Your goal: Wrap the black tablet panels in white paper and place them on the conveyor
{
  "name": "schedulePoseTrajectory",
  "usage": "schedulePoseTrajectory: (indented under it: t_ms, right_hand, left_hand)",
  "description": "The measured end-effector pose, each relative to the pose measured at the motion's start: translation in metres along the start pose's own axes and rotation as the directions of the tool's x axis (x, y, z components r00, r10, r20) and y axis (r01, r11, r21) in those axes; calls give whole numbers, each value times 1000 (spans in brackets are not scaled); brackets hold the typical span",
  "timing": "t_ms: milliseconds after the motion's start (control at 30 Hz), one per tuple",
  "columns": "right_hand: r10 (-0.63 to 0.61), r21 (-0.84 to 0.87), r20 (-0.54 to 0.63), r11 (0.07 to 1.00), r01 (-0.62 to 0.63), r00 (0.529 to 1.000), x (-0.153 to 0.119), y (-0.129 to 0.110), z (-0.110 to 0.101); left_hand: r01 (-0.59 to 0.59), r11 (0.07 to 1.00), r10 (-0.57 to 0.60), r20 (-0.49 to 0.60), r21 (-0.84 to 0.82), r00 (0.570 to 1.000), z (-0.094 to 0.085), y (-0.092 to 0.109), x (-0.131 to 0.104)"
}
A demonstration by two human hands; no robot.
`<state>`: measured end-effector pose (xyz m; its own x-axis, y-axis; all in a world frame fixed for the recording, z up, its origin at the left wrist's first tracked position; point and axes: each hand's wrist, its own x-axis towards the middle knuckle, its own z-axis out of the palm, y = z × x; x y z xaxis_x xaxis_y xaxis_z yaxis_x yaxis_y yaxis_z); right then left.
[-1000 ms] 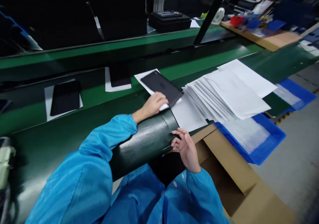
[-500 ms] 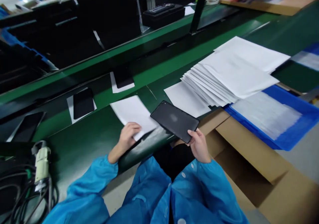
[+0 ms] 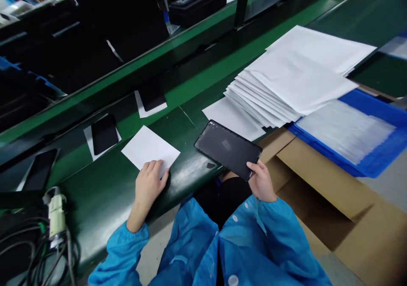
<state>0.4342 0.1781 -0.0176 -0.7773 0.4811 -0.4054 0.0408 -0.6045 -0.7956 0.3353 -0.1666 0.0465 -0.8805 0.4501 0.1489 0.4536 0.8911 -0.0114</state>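
My right hand [image 3: 261, 180] grips the lower right corner of a flat dark panel [image 3: 227, 148], thumb on top, held over the bench's front edge. My left hand [image 3: 150, 188] rests on the near edge of a small white sheet [image 3: 146, 146] lying on the green bench [image 3: 104, 180]; its fingers are bent with the thumb apart, and nothing is gripped. A small dark piece [image 3: 210, 165] lies left of the panel's lower edge. Behind the panel a fanned stack of white sheets [image 3: 295, 78] lies on the bench.
Three dark devices [image 3: 104, 134] lie on white sheets at the left and back. A power tool [image 3: 57, 220] with cables is at lower left. On the right are a blue tray [image 3: 378, 159] with translucent bags and an open cardboard box [image 3: 321, 180]. A black case [image 3: 197, 7] stands behind.
The white sheet has moved left and turned, and now lies flat under my left hand. The dark panel has shifted slightly right in my right hand. The small dark piece is now visible.
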Motion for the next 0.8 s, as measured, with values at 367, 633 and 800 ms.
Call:
schedulePoseTrajectory:
  t_ms: [367,633,800]
  right_hand:
    - [17,60,19,998,-18,1000,-7,-1,4]
    - [20,-4,29,1000,-20,999,-14,-4,0]
    - [-51,-74,-7,996,50,999,-21,4,1]
  left_hand:
    - [-117,952,189,243,-281,951,-6,18,51]
    - [96,680,15,144,-727,989,24,21,87]
    - [87,703,-1,121,-705,993,27,30,79]
